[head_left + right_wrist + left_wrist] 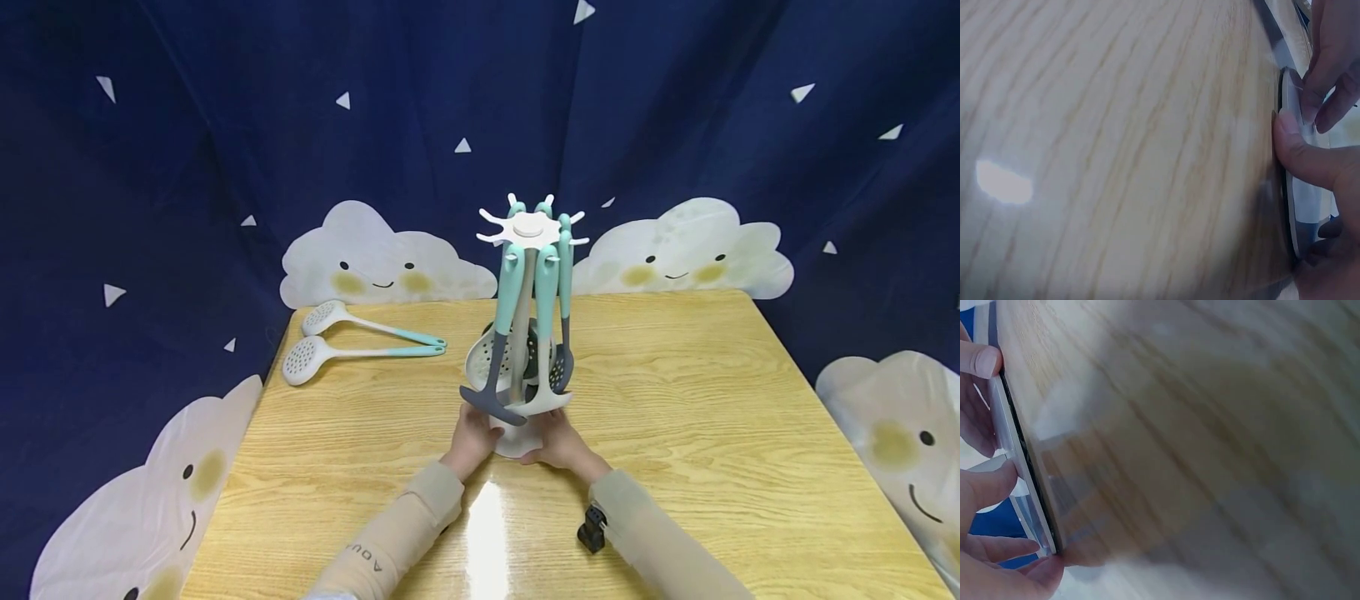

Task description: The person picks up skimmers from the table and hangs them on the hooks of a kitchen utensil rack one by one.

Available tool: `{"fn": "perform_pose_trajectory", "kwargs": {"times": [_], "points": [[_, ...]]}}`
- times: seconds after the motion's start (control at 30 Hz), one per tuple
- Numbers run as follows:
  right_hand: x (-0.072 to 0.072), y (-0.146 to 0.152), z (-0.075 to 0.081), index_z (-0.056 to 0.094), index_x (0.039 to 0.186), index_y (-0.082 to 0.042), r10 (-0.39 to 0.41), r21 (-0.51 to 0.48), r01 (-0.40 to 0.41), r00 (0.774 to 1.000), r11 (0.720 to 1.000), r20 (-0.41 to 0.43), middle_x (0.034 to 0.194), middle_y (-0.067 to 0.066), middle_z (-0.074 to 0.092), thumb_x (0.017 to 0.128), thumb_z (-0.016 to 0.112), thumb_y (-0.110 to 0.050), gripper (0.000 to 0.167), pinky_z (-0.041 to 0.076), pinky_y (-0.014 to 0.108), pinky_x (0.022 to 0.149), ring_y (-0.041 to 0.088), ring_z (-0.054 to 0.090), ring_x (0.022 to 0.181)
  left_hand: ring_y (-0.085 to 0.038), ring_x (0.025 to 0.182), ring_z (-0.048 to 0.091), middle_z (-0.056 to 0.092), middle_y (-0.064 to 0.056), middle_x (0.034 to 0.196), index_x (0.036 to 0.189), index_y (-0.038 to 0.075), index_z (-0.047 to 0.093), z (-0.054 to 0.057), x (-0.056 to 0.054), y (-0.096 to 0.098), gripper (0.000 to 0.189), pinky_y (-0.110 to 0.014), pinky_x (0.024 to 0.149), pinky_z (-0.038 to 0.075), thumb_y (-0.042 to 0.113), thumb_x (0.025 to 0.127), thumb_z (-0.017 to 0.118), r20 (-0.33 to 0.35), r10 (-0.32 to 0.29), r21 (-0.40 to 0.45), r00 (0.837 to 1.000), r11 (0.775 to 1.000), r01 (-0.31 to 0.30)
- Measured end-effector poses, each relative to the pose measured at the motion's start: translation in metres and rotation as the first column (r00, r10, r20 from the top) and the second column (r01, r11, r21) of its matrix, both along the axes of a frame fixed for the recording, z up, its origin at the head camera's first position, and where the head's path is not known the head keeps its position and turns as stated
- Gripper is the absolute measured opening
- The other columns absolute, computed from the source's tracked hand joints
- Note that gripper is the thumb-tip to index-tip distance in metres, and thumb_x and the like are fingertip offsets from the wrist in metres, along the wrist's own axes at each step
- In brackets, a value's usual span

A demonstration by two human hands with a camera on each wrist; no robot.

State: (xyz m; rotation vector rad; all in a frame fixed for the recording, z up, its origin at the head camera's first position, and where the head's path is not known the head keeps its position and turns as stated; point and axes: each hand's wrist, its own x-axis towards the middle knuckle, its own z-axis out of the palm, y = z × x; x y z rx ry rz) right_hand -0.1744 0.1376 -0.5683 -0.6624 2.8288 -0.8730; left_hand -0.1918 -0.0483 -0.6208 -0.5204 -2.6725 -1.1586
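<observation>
A white utensil stand point(517, 447) with a hooked top stands upright near the middle of the table. From its hooks hang several teal-handled utensils, among them a dark grey one point(491, 398) and a white one point(545, 402) at the front, both with wide heads seen edge-on, and a white skimmer point(482, 360) partly behind. My left hand point(472, 440) grips the left side of the round base, its fingertips at the rim in the left wrist view. Opposite it, my right hand point(564, 446) holds the base's right side, with the thumb point(1294, 140) on the edge.
Two white skimmers with teal handles, a rear one point(367, 321) and a front one point(360, 353), lie at the table's back left. The wooden table point(712, 433) borders a dark blue curtain point(420, 100) with cloud shapes along its back edge.
</observation>
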Motion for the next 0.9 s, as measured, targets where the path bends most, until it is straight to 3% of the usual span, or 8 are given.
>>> {"fn": "perform_pose_trajectory", "kwargs": {"times": [0.1,0.17,0.2,0.23,0.4,0.43,0.67,0.9], "points": [[-0.001,0.001,0.0,0.022,0.137,0.014,0.015,0.021,-0.015,1.0,1.0,0.025,0.142,0.031,0.024,0.058,0.083,-0.031,0.11,0.017,0.053,0.106,0.044,0.022,0.131,-0.024,0.131,0.03,0.032,-0.015,0.144,0.138,-0.006,0.029,-0.008,-0.001,0.0,0.067,-0.038,0.101,0.022,0.016,0.082,0.059,-0.001,-0.007,-0.086,1.0,0.996,0.007],[-0.003,0.002,-0.001,0.019,0.138,0.013,0.021,0.029,-0.022,0.999,0.999,0.044,0.143,0.03,0.022,0.059,0.083,-0.032,0.111,0.017,0.052,0.107,0.043,0.02,0.132,-0.023,0.127,0.034,0.036,-0.016,0.142,0.136,-0.008,0.032,0.002,0.003,0.001,0.066,-0.037,0.098,0.025,0.019,0.083,0.06,-0.019,0.015,-0.164,1.0,0.986,-0.017],[-0.003,0.002,0.0,0.019,0.139,0.013,0.022,0.025,-0.024,0.998,0.999,0.053,0.144,0.03,0.021,0.059,0.083,-0.031,0.112,0.016,0.052,0.107,0.042,0.019,0.133,-0.028,0.122,0.039,0.04,-0.021,0.138,0.132,-0.013,0.036,0.022,0.011,0.003,0.066,-0.04,0.095,0.029,0.012,0.078,0.064,0.01,0.029,-0.161,1.0,0.987,-0.027],[-0.004,0.002,0.0,0.018,0.139,0.013,0.028,0.018,-0.029,0.998,0.999,0.054,0.144,0.029,0.02,0.059,0.083,-0.031,0.112,0.016,0.052,0.107,0.042,0.019,0.133,-0.028,0.118,0.041,0.043,-0.022,0.135,0.13,-0.014,0.037,0.029,0.014,0.005,0.064,-0.039,0.093,0.031,0.011,0.077,0.064,-0.002,0.047,-0.213,0.999,0.976,-0.046],[-0.007,0.005,0.001,0.017,0.14,0.01,0.054,-0.004,-0.054,0.997,0.999,0.054,0.146,0.026,0.019,0.058,0.084,-0.032,0.114,0.015,0.05,0.108,0.039,0.018,0.134,-0.026,0.106,0.045,0.049,-0.02,0.13,0.128,-0.013,0.04,0.051,0.024,0.011,0.063,-0.033,0.09,0.033,0.014,0.078,0.066,-0.022,0.108,-0.37,0.994,0.923,-0.109],[-0.007,0.006,0.0,0.018,0.14,0.01,0.058,-0.006,-0.058,0.997,0.998,0.051,0.146,0.026,0.019,0.057,0.084,-0.032,0.114,0.016,0.05,0.108,0.039,0.018,0.134,-0.026,0.106,0.045,0.049,-0.019,0.129,0.129,-0.012,0.039,0.052,0.024,0.011,0.064,-0.033,0.09,0.033,0.016,0.078,0.066,-0.02,0.116,-0.402,0.993,0.908,-0.115],[-0.012,0.008,-0.002,0.016,0.141,0.01,0.066,-0.009,-0.066,0.995,0.998,0.075,0.146,0.026,0.017,0.056,0.084,-0.031,0.116,0.017,0.049,0.108,0.039,0.019,0.134,-0.025,0.103,0.045,0.05,-0.017,0.128,0.13,-0.012,0.038,0.054,0.026,0.014,0.066,-0.033,0.089,0.034,0.019,0.079,0.067,-0.012,0.144,-0.426,0.989,0.894,-0.136],[-0.014,0.009,-0.002,0.015,0.142,0.008,0.045,0.009,-0.046,0.993,0.999,0.109,0.147,0.026,0.018,0.054,0.085,-0.033,0.119,0.017,0.047,0.109,0.038,0.02,0.134,-0.02,0.1,0.05,0.065,-0.01,0.107,0.126,-0.012,0.043,0.056,0.028,0.015,0.063,-0.031,0.087,0.034,0.028,0.083,0.064,-0.078,0.132,-0.568,0.988,0.809,-0.153]]}}
